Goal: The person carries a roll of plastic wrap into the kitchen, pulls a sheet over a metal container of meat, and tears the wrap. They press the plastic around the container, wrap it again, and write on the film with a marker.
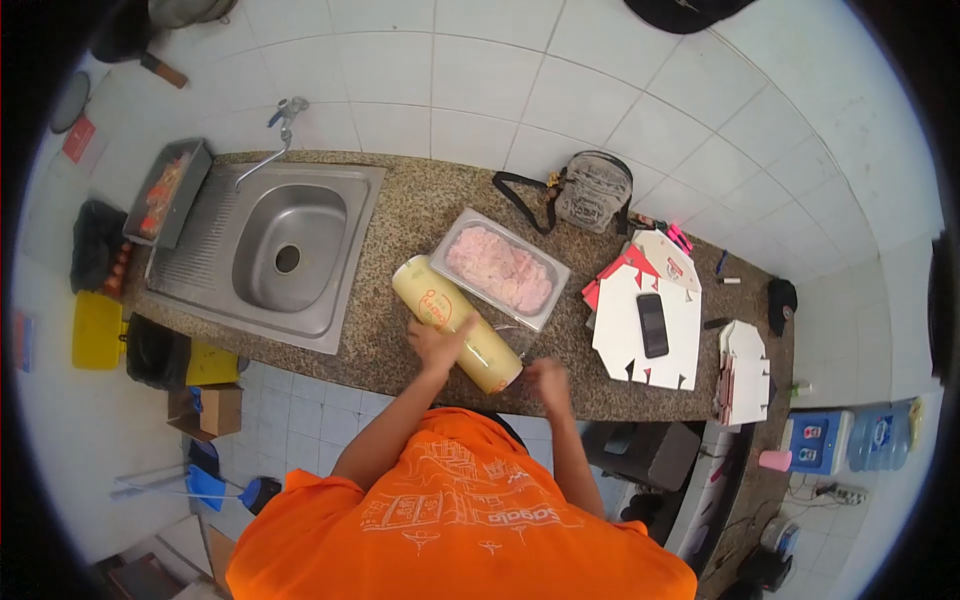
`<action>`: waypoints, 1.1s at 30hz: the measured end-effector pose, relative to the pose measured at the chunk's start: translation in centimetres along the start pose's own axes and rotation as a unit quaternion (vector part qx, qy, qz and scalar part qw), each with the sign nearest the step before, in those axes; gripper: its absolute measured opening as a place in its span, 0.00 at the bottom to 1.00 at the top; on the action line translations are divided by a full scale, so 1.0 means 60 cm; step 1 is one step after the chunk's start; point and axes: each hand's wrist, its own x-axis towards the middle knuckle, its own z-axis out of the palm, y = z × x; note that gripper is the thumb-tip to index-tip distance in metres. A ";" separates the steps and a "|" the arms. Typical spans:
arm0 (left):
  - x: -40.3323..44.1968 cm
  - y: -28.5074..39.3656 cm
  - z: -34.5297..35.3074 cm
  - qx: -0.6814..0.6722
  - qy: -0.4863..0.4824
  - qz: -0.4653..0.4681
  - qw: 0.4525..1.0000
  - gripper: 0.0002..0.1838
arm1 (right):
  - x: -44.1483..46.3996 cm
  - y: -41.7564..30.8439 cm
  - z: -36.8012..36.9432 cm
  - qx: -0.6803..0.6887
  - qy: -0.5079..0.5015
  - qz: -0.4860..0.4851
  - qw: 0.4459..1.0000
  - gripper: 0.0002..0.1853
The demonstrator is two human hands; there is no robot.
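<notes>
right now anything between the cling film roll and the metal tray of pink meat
Nothing solid visible: the cling film roll lies close beside the metal tray, with only what looks like clear film at the tray's near corner.

On the counter [390, 210], the sink [302, 250] lies left, with its tap [285, 140] behind and a tray [192, 205] of food at its far left. Right of the sink, the film roll [450, 308] lies aslant before the food pan [545, 265], the left hand [436, 347] on it and the right hand [547, 385] just beside its near end. Behind the pan, against the wall, sits a bag [594, 192]; farther right, flat cartons [620, 335] bear a phone [652, 325] (a smaller carton stack [745, 370] lies beyond).
</notes>
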 end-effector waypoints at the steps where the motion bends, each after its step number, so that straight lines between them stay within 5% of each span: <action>1: -0.008 0.000 0.005 -0.022 -0.060 -0.006 0.998 0.60 | 0.031 0.007 -0.015 0.074 0.137 -0.010 0.988 0.27; 3: -0.016 -0.002 0.010 -0.047 -0.118 -0.019 0.992 0.61 | 0.077 -0.084 -0.040 0.133 0.223 0.010 0.966 0.27; 6: -0.010 0.006 0.010 -0.120 -0.122 -0.066 0.983 0.61 | 0.155 -0.146 -0.032 0.152 0.125 0.028 0.980 0.29; 8: -0.006 0.009 0.010 -0.091 -0.078 -0.076 0.990 0.61 | 0.211 -0.128 -0.003 -0.102 0.190 -0.107 0.971 0.30; 10: 0.008 0.008 0.004 -0.073 -0.042 -0.069 0.994 0.62 | 0.183 -0.153 0.005 -0.023 0.130 -0.095 0.987 0.29; 12: 0.022 0.002 -0.003 -0.053 -0.009 -0.066 0.996 0.62 | 0.186 -0.098 0.030 0.068 0.206 -0.216 0.952 0.24; 16: 0.028 -0.023 -0.007 -0.003 0.014 0.016 1.000 0.64 | 0.145 -0.083 0.071 0.271 0.242 -0.151 0.919 0.21; 21: 0.006 -0.018 -0.031 0.106 0.052 0.149 0.982 0.61 | 0.126 -0.113 0.037 0.224 0.174 -0.059 0.957 0.27; 24: 0.008 0.027 -0.060 0.090 0.094 0.199 0.971 0.56 | 0.133 -0.100 0.004 0.312 0.123 0.086 0.938 0.31; 26: -0.002 0.054 -0.075 0.114 0.110 0.299 0.941 0.49 | 0.154 -0.083 -0.011 0.003 0.211 -0.141 0.967 0.31; 27: -0.012 0.066 -0.081 0.111 0.115 0.300 0.941 0.49 | 0.149 -0.110 -0.021 0.003 0.210 -0.146 0.967 0.31; 29: -0.045 0.082 -0.077 -0.139 -0.202 0.097 0.964 0.36 | 0.140 -0.167 -0.046 -0.184 0.328 -0.158 0.913 0.28; 33: -0.065 0.069 0.032 -0.197 -0.145 0.087 0.966 0.30 | 0.239 -0.229 -0.061 -0.193 0.144 -0.227 0.944 0.26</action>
